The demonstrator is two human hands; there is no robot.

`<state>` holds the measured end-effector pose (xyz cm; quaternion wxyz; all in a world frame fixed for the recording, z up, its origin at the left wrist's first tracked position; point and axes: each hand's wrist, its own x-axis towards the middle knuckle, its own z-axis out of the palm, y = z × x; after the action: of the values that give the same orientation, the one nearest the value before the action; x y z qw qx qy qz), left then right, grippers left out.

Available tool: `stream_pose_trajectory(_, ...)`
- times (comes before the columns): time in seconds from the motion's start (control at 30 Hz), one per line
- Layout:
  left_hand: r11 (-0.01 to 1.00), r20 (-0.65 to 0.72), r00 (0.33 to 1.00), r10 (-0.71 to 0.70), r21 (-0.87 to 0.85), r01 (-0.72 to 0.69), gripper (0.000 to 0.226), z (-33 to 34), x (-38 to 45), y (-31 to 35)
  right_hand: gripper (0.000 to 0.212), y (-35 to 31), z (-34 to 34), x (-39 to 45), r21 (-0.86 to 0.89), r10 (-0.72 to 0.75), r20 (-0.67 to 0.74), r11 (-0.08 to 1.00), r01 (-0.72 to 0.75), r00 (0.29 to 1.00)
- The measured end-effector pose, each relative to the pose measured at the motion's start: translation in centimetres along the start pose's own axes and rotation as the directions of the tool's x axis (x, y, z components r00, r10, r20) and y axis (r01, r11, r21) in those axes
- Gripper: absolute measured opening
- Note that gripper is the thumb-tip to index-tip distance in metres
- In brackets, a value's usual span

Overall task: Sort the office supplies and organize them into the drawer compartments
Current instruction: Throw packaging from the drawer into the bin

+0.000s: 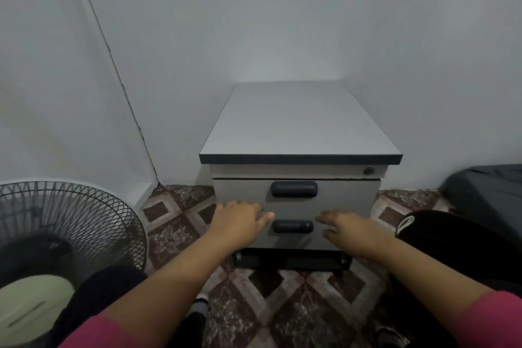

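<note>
Cabinet (300, 121) by gray wall, mid-frame.
Left hand (240, 220) and right hand (346, 230), fingers flat, touch lower drawer (293, 237), holding nothing.

Drawer cabinet (299, 127): both drawers closed, contents hidden. Left hand (240, 223) covers part of the lower drawer front (293, 240); contact of either hand with it cannot be confirmed. Fan (62, 234) cut off by left edge. Dark object (491, 189) at right cut off, unidentifiable. Keyhole (368, 170) too small to read.

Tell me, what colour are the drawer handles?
Dark blue, both handles, seen from the head view.
</note>
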<state>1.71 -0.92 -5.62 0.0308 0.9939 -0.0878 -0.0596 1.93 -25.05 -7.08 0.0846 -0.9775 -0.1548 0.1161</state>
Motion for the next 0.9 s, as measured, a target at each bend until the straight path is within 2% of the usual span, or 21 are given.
stream_pose_trajectory(0.2, 0.998, 0.026, 1.000, -0.012, -0.058, 0.014, 0.053, 2.6, 1.6, -0.7, 0.045, 0.7, 1.5, 1.1, 0.027, -0.003, 0.036, 1.000, 0.002, 0.999)
stream_pose_trajectory(0.47, 0.988, 0.063, 0.998, 0.001, -0.156, 0.008, 0.049, 4.9, 4.6, -0.9, 0.045, 1.8, 4.5, 3.8, 0.139, 0.067, 0.061, 0.987, -0.075, 0.996)
stream_pose_trajectory(0.6, 0.982, 0.126, 0.992, 0.016, -0.189, 0.009, 0.046, 5.4, 6.0, -0.7, 0.044, 2.1, 5.4, 4.6, 0.167, 0.092, 0.074, 0.980, -0.104, 0.993)
stream_pose_trajectory(0.7, 0.945, 0.194, 0.981, 0.014, -0.322, 0.050, 0.046, 6.0, 7.2, -0.6, 0.035, 2.2, 6.3, 5.8, 0.278, 0.151, 0.104, 0.945, -0.175, 0.983)
stream_pose_trajectory(0.77, 0.862, 0.226, 0.974, 0.007, -0.494, 0.108, 0.046, 6.2, 8.0, -0.3, 0.014, 2.3, 7.1, 6.9, 0.484, 0.235, 0.118, 0.835, -0.263, 0.965)
stream_pose_trajectory(0.8, 0.813, 0.227, 0.974, -0.003, -0.567, 0.135, 0.044, 6.1, 8.2, -0.1, 0.005, 2.1, 7.2, 7.3, 0.621, 0.287, 0.142, 0.720, -0.311, 0.947)
stream_pose_trajectory(0.87, 0.712, 0.223, 0.974, -0.040, -0.678, 0.184, 0.037, 5.7, 8.8, 0.1, 0.014, 1.7, 7.4, 7.8, 0.842, 0.368, 0.234, 0.386, -0.377, 0.900)
stream_pose_trajectory(0.9, 0.663, 0.219, 0.974, -0.061, -0.720, 0.204, 0.034, 5.6, 9.1, 0.2, 0.013, 1.5, 7.5, 8.0, 0.897, 0.376, 0.301, 0.202, -0.394, 0.877)
